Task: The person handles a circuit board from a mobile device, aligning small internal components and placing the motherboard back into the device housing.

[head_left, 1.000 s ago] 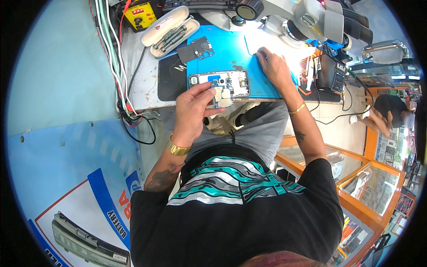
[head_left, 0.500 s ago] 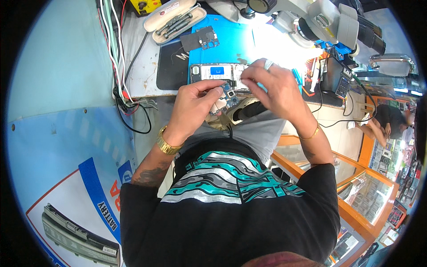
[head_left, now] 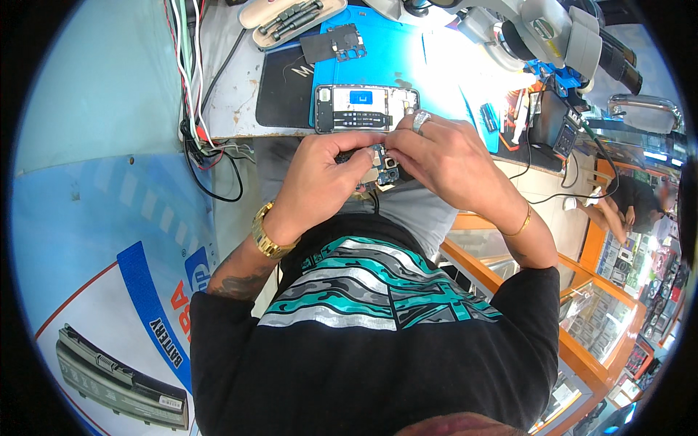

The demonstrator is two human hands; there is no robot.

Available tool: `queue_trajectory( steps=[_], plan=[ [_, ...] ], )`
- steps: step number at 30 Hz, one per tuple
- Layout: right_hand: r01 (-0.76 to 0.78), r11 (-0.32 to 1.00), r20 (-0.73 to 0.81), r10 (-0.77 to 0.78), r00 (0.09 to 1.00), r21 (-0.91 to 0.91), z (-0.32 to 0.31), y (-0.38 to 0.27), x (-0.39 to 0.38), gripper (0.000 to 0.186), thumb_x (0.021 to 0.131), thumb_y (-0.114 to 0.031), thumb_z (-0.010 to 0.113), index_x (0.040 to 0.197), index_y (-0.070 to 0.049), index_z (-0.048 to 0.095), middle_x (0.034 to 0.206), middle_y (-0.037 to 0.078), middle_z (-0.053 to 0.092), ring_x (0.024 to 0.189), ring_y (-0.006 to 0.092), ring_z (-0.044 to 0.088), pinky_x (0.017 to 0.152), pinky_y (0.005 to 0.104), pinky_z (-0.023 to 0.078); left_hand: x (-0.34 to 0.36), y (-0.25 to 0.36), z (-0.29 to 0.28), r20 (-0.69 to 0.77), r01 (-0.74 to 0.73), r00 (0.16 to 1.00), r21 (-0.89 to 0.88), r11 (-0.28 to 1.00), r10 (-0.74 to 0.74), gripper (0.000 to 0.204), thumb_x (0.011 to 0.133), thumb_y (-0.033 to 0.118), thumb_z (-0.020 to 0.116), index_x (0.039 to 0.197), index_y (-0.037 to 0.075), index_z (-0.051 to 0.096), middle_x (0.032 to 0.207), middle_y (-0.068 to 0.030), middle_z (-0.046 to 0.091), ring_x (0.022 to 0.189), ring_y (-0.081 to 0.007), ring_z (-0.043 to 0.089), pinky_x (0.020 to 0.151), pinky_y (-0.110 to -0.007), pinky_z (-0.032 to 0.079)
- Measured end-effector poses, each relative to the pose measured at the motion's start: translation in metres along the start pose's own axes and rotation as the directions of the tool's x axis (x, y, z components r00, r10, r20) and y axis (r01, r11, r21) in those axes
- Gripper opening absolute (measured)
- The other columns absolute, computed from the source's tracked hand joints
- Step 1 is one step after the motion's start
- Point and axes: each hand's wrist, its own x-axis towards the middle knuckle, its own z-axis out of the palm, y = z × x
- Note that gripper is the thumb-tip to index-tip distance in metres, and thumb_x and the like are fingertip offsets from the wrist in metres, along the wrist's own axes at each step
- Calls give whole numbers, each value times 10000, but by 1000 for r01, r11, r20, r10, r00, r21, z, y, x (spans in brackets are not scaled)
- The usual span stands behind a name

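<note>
My left hand (head_left: 324, 179) grips a small phone circuit board (head_left: 376, 168) with metal shields and camera modules, held just off the bench's front edge. My right hand (head_left: 445, 156) meets it at the board's top right, fingers curled and pinched on it; the fingertips are partly hidden. An opened phone body (head_left: 363, 109) with a blue sticker lies on the blue mat (head_left: 378, 58) just beyond both hands. A dark flat plate with cutouts (head_left: 334, 45) rests further back on the left.
A screwdriver case (head_left: 289, 18), black mat (head_left: 280, 94) and cable bundle (head_left: 190, 94) are at left. A lit microscope (head_left: 542, 36), blue tool (head_left: 488, 118) and black device (head_left: 550, 127) are at right. Orange-framed showcases (head_left: 589, 312) and another person (head_left: 632, 200) are further right.
My right hand has come from the mat's right side down to the board. My left hand's board has turned. The bench appears higher in the picture as the view shifted.
</note>
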Motion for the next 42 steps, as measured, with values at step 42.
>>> queue_trajectory(
  steps=[42],
  plan=[
    [-469,75,355,550,756,880,18,-12,-13,184,939,-166,690,1006,5,695,812,-6,665,710,54,588,626,208,476,-8,4,0,-30,-194,980,94,977,197,180,935,-7,640,1111,-32,663,987,-53,687,895,-80,618,781,-237,501]
  ],
)
